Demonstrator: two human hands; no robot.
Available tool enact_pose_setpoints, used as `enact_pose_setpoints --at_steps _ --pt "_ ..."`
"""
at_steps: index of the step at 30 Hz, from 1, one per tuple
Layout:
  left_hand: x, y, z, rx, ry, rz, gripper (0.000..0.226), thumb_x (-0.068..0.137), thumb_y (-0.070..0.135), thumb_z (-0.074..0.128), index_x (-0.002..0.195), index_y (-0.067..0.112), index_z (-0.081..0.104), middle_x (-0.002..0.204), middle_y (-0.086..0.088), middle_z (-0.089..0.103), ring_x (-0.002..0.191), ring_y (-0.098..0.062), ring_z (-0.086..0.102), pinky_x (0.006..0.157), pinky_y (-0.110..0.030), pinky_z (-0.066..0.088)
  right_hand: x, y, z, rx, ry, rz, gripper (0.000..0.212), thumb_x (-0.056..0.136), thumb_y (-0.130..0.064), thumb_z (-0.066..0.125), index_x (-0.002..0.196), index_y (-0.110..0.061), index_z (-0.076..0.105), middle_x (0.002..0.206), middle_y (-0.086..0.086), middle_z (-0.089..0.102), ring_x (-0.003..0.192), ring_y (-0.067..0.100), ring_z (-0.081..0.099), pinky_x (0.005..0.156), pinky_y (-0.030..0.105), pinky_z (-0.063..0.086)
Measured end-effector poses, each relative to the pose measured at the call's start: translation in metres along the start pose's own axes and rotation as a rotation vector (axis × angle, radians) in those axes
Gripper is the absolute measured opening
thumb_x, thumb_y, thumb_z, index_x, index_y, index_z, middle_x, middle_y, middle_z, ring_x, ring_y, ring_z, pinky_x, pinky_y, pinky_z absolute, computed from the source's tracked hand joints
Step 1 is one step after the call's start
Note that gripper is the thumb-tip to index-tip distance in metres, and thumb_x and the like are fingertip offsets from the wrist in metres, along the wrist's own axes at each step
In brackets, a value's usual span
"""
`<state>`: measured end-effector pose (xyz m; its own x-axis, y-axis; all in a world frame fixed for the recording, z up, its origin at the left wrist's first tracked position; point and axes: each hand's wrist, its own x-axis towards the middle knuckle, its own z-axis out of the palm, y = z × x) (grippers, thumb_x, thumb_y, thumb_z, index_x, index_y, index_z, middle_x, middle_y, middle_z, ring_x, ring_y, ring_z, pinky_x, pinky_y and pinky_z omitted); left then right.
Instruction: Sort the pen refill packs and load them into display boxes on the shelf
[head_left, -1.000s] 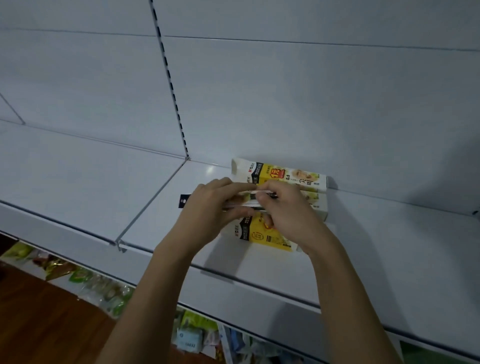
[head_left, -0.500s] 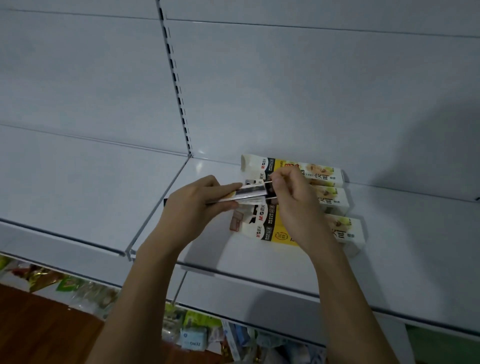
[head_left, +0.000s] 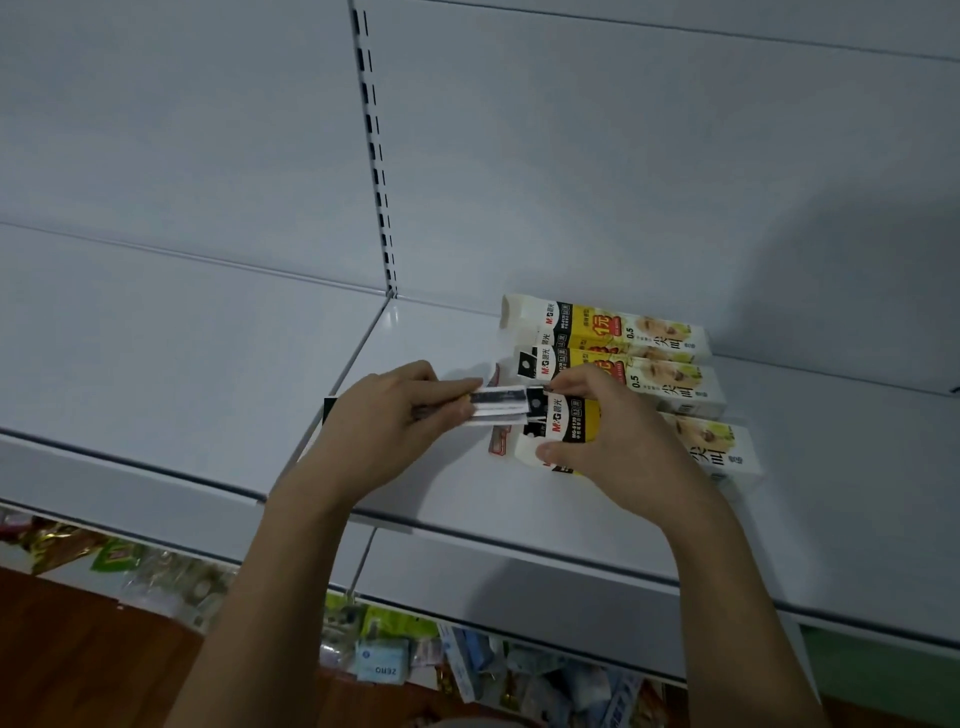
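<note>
Where the white metal shelf (head_left: 519, 499) meets its pale back panel (head_left: 623, 182), three long display boxes (head_left: 670, 387) lie side by side, the nearest under the right hand (head_left: 618, 441), whose fingers curl round its open end. Beside it, the left hand (head_left: 387, 415) grips a bundle of refill packs (head_left: 496, 405) (tips at that opening). Below: a brown floor (head_left: 78, 649) and loose packets (head_left: 379, 660).
</note>
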<state>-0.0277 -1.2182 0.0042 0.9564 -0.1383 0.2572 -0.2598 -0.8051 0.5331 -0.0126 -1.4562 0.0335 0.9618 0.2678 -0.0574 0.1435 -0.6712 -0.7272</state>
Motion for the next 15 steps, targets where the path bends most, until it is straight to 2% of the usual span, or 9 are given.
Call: enact_pose_setpoints --at_steps 4,8,11,15 --pt "0.009 0.010 0.003 0.078 -0.119 0.008 0.031 0.096 0.048 0.053 0.125 0.047 0.061 0.080 0.011 0.051 0.076 -0.008 0.054 0.058 -0.021 0.034 -0.001 -0.002 -0.001 0.012 -0.009 0.007 0.056 0.074 -0.018 0.085 0.115 -0.038 0.052 0.119 -0.020 0.055 0.094 -0.005 0.055 0.055 0.000 0.042" --pt "0.025 0.020 -0.002 0.190 -0.210 -0.013 0.030 0.096 0.049 0.051 0.125 0.049 0.061 0.082 0.012 0.051 0.082 -0.009 0.054 0.064 -0.025 0.039 0.001 -0.002 -0.002 0.010 -0.018 0.008 0.055 0.074 -0.020 0.085 0.112 -0.040 0.051 0.119 -0.021 0.056 0.095 -0.003 0.058 0.061 0.009 0.046" --pt "0.033 0.020 -0.009 0.269 -0.243 -0.046 0.027 0.097 0.046 0.052 0.121 0.049 0.063 0.077 0.019 0.046 0.084 -0.007 0.052 0.062 -0.024 0.035 0.003 -0.002 -0.002 0.020 -0.031 0.004 0.055 0.074 -0.020 0.085 0.111 -0.039 0.051 0.119 -0.021 0.057 0.096 -0.002 0.059 0.068 0.014 0.050" --pt "0.034 0.029 0.000 0.213 -0.292 -0.047 0.027 0.096 0.046 0.052 0.120 0.052 0.063 0.080 0.021 0.051 0.084 -0.007 0.052 0.064 -0.025 0.039 0.003 -0.002 -0.003 0.008 -0.055 -0.016 0.054 0.074 -0.020 0.086 0.111 -0.039 0.051 0.115 -0.021 0.056 0.092 -0.005 0.058 0.060 0.008 0.047"
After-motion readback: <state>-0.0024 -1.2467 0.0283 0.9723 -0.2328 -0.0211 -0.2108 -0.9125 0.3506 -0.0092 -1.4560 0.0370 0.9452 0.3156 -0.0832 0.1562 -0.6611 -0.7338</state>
